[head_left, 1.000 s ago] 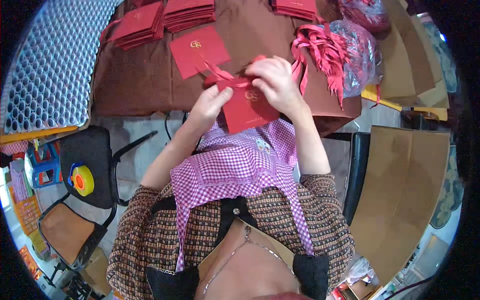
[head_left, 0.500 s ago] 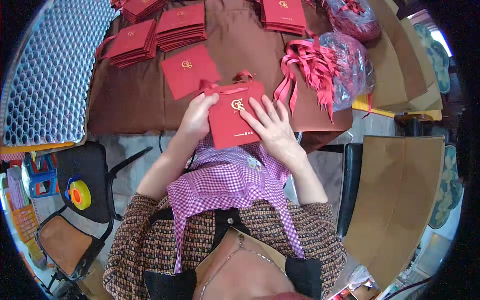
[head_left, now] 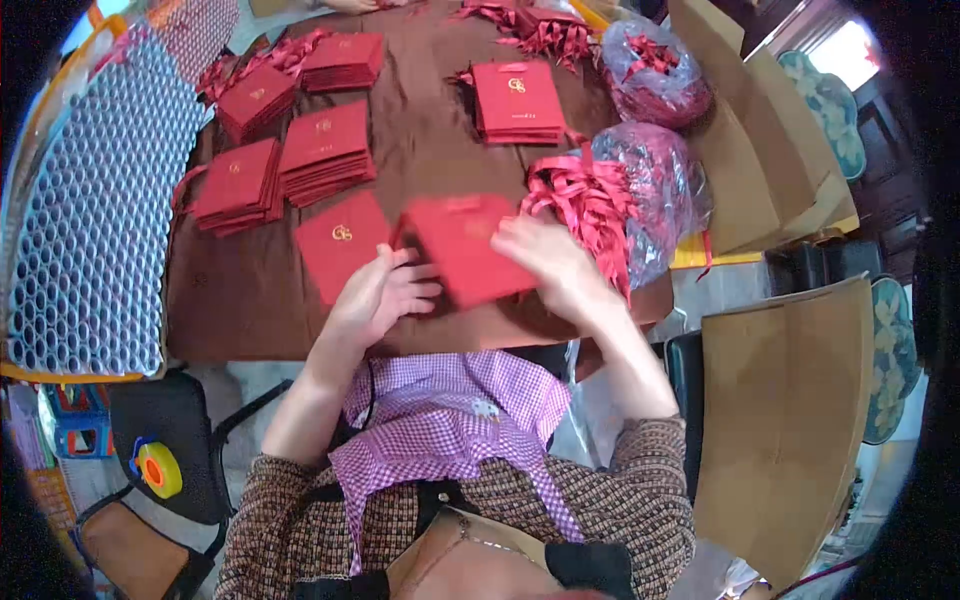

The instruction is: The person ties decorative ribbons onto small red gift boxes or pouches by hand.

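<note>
Over the table's near part, my right hand [head_left: 548, 258] grips a red paper bag [head_left: 468, 250] by its right side; the bag is tilted and blurred. My left hand [head_left: 385, 297] is at the bag's lower left with its fingers apart, nearest to the bag's edge. Behind that hand a flat red bag with a gold logo [head_left: 343, 240] lies on the brown cloth. To the right of the held bag is a heap of red ribbons [head_left: 588, 205].
Stacks of red bags [head_left: 326, 150] stand at the left and a further stack [head_left: 518, 102] at the back. Plastic-wrapped bundles [head_left: 655, 190] and cardboard [head_left: 780, 400] are on the right. A honeycomb-like rack [head_left: 95, 220] is at the left. Someone's hand [head_left: 352, 5] shows at the far edge.
The view has shifted, showing more of the table. The held bag has moved forward over the table and tilted. My left hand has come off the bag's upper left edge.
</note>
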`<state>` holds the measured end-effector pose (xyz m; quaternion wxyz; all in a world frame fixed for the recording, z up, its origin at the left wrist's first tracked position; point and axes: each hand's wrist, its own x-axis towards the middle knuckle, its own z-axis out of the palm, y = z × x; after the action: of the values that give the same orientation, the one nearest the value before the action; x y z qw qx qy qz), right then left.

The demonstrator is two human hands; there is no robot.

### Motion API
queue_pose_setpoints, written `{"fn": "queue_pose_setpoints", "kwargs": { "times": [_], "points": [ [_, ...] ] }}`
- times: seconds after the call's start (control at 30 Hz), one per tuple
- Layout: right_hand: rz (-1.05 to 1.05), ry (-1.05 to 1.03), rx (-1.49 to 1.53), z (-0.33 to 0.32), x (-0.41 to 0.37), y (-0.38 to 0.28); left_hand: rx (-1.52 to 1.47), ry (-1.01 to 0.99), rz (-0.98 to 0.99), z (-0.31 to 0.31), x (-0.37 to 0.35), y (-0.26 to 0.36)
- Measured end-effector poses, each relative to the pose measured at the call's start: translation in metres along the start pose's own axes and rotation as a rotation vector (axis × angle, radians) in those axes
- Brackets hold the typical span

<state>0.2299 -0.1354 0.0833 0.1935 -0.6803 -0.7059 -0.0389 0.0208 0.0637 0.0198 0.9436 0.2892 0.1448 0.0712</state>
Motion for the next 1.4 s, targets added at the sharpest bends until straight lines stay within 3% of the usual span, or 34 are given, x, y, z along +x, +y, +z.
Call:
{"fn": "queue_pose_setpoints", "kwargs": {
  "times": [0.07, 0.13, 0.17, 0.3, 0.4, 0.5, 0.67, 0.87, 0.9, 0.93, 0.97, 1.1, 1.17, 1.3, 1.37, 1.4],
  "points": [
    [0.095, 0.135, -0.061, -0.03, 0.025, 0.028, 0.081, 0.041, 0.067, 0.008, -0.009, -0.003],
    [0.077, 0.28, -0.167, -0.047, 0.053, 0.074, 0.394, 0.003, 0.132, 0.006, -0.015, -0.009],
    [0.119, 0.318, -0.253, -0.056, 0.07, 0.089, 0.453, 0.1, 0.067, 0.01, -0.017, -0.011],
    [0.127, 0.347, -0.385, -0.052, 0.12, 0.172, 0.658, 0.139, 0.008, 0.014, -0.022, -0.015],
    [0.168, 0.056, -0.483, -0.022, 0.137, 0.223, 0.802, 0.135, -0.018, 0.008, -0.023, -0.01],
    [0.191, -0.287, -0.302, 0.013, 0.127, 0.256, 0.861, 0.212, 0.006, 0.009, -0.03, 0.002],
    [0.184, -0.33, -0.158, 0.023, 0.12, 0.277, 0.933, 0.357, 0.1, 0.005, -0.036, 0.009],
    [0.152, -0.185, -0.276, 0.017, 0.117, 0.273, 1.039, 0.57, 0.257, 0.011, -0.034, 0.04],
    [0.114, -0.165, -0.307, 0.016, 0.115, 0.278, 1.071, 0.592, 0.31, 0.008, -0.035, 0.044],
    [0.07, -0.144, -0.331, 0.015, 0.115, 0.278, 1.188, 0.514, 0.498, -0.004, -0.037, 0.046],
    [0.096, -0.102, -0.344, 0.011, 0.112, 0.257, 1.119, 0.581, 0.43, -0.002, -0.038, 0.05],
    [0.041, 0.069, -0.326, 0.007, 0.108, 0.244, 1.497, 0.736, 0.64, -0.032, -0.033, 0.066],
    [0.011, 0.128, -0.234, 0.0, 0.098, 0.216, 1.67, 0.689, 0.8, -0.049, -0.024, 0.076],
    [-0.03, -0.089, 0.087, -0.011, 0.073, 0.141, 1.96, 0.616, 0.74, -0.085, 0.009, 0.089],
    [-0.036, -0.134, -0.028, -0.006, 0.05, 0.103, 2.139, 0.672, 0.449, -0.093, 0.02, 0.083],
    [-0.016, -0.111, -0.027, 0.0, 0.035, 0.084, 2.208, 0.627, 0.422, -0.096, 0.024, 0.082]
  ]
}}
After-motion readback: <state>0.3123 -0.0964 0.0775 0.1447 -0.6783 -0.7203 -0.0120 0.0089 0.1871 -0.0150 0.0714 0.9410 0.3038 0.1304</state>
